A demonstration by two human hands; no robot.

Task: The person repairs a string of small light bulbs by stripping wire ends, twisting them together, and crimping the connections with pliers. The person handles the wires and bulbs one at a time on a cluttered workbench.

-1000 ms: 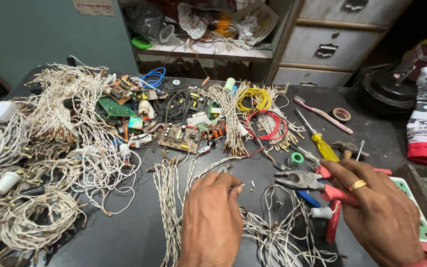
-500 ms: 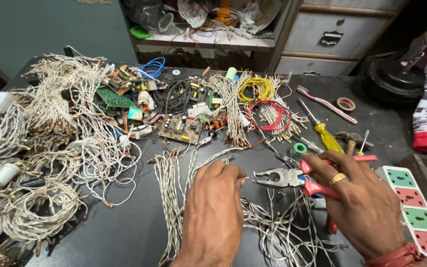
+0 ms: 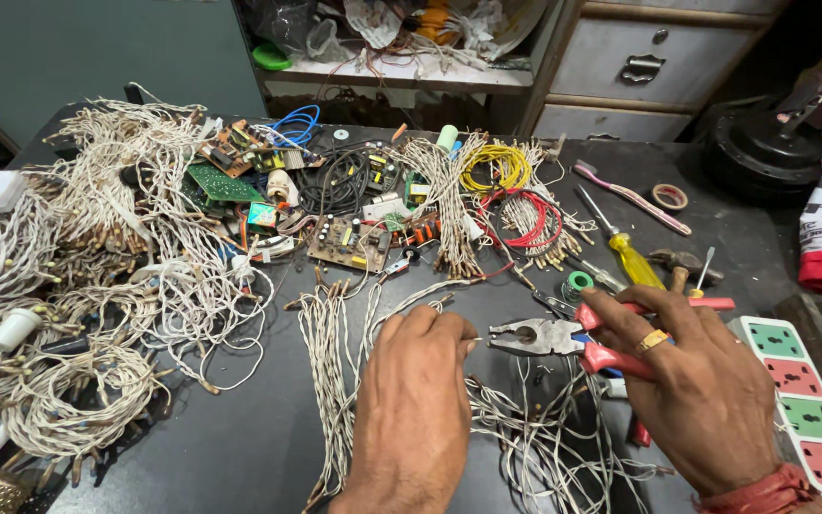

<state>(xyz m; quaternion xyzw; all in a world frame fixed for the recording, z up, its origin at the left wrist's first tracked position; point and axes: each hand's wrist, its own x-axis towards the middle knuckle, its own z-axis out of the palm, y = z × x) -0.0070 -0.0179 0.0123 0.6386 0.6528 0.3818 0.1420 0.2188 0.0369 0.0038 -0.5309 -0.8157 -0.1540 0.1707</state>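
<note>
My left hand (image 3: 416,400) rests knuckles-up on a dark table (image 3: 240,447), fingers pinched on the end of a thin white twisted wire (image 3: 335,362) that pokes out toward the right. My right hand (image 3: 692,390), with a gold ring, grips the red handles of a pair of pliers (image 3: 549,338). The steel jaws point left, slightly apart, a short gap from the wire tip. More white twisted wires (image 3: 544,447) lie tangled under both hands.
Heaps of white twisted wire (image 3: 78,276) cover the left. Circuit boards (image 3: 344,243), yellow and red wire coils (image 3: 516,195), a yellow-handled screwdriver (image 3: 625,247), a tape roll (image 3: 670,196) and a power strip (image 3: 801,400) lie around. Grey drawers (image 3: 639,67) stand behind.
My right hand picked the pliers up off the table and brought them left toward my left hand, which stayed on the wire. The camera view shifted slightly.
</note>
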